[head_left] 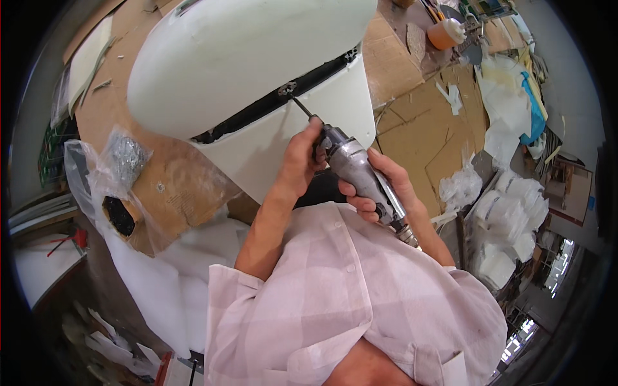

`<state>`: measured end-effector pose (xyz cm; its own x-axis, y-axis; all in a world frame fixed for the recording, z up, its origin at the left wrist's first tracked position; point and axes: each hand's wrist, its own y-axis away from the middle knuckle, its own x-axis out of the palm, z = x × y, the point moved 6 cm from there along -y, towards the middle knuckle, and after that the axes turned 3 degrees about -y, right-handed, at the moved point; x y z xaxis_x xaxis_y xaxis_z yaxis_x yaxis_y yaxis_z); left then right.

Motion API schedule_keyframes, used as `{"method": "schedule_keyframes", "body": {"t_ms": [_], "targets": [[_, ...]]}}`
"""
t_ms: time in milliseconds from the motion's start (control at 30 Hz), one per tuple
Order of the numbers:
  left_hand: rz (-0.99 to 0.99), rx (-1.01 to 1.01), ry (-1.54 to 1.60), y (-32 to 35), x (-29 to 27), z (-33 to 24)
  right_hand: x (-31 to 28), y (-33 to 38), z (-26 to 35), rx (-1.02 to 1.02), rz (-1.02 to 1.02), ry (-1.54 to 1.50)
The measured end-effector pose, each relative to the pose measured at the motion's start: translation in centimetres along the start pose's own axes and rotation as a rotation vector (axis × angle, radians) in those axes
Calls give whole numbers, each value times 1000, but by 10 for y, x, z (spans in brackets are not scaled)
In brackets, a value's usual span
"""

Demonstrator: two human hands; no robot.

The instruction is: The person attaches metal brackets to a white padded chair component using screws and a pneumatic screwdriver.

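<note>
The left hand (pixel 301 157) curls round the front end of a grey metal power driver (pixel 354 168), its thumb and forefinger pinching close to where the bit (pixel 303 108) comes out. The right hand (pixel 389 183) wraps the thicker body farther back, its fingers closed round the casing. Both hands grip the 1 tool, probably so that the right carries its weight and works it while the left steadies the nose and keeps the slim bit from wandering.

The driver is in front of the person's chest, above the near edge of a white moulded shell (pixel 232 55). Its long axis runs diagonally, from the hose-fitting end at the lower right to the bit at the upper left, so it points away from the person and toward a long black recess (pixel 254 108). The bit's tip is at a small metal fitting (pixel 287 89) in that recess; whether it is seated in a screw there is too small to tell. A 2nd fitting (pixel 351 55) shows near the recess's right end.

The shell lies on brown cardboard (pixel 187 183), perhaps to guard its smooth surface. Farther out, a clear bag of small metal pieces (pixel 127 157) rests at left, and a bottle of orange liquid (pixel 444 34) lies at upper right.
</note>
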<state>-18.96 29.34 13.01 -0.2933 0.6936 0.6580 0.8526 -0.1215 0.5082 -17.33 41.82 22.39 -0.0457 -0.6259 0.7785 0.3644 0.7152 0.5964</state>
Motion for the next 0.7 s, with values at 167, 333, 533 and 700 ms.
{"method": "schedule_keyframes", "body": {"t_ms": [167,333,533,700], "targets": [[-109,184,169,-1,-48,4,-17,22,-1,20,52,-21],[-193,308,86,8,-45,-9,-28,31,2,-34,19,92],[-212,357,98,3,-38,-16,-31,38,7,-23,9,189],[-229,407,216,-9,-21,-29,-32,40,14,-14,64,305]]}}
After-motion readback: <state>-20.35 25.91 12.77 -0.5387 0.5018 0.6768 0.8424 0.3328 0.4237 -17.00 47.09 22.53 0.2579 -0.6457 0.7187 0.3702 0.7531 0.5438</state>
